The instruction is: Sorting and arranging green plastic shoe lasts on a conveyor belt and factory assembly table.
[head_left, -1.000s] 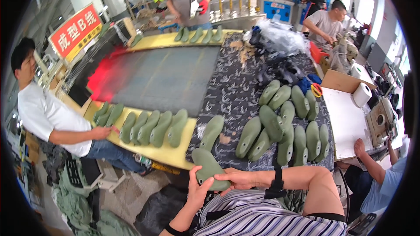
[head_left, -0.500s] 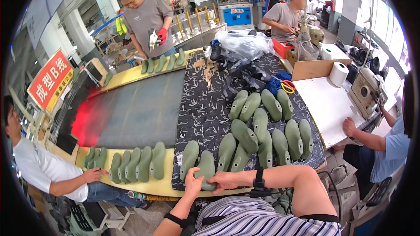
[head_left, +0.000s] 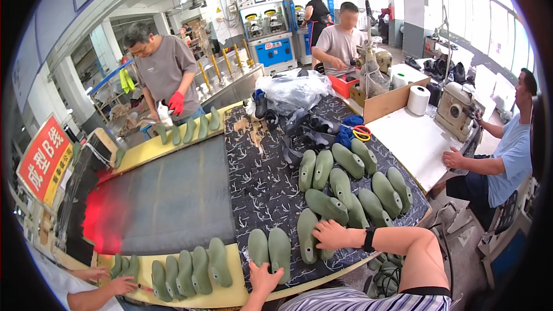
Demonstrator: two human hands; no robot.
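Green shoe lasts (head_left: 269, 249) lie at the near edge of the patterned worktop (head_left: 262, 190), at 6 o'clock. The left hand (head_left: 264, 279) is spread flat below them; the right hand (head_left: 330, 234) is laid open on another last (head_left: 307, 235). More lasts (head_left: 351, 187) are clustered beyond, toward 1 o'clock.

My right hand (head_left: 329, 234) covers part of a green shoe last (head_left: 308, 235). My left hand (head_left: 264, 280) hides the near table edge (head_left: 299, 285). The lower edge cuts both my forearms, and a co-worker's hand (head_left: 122, 285) hides another last's toe.
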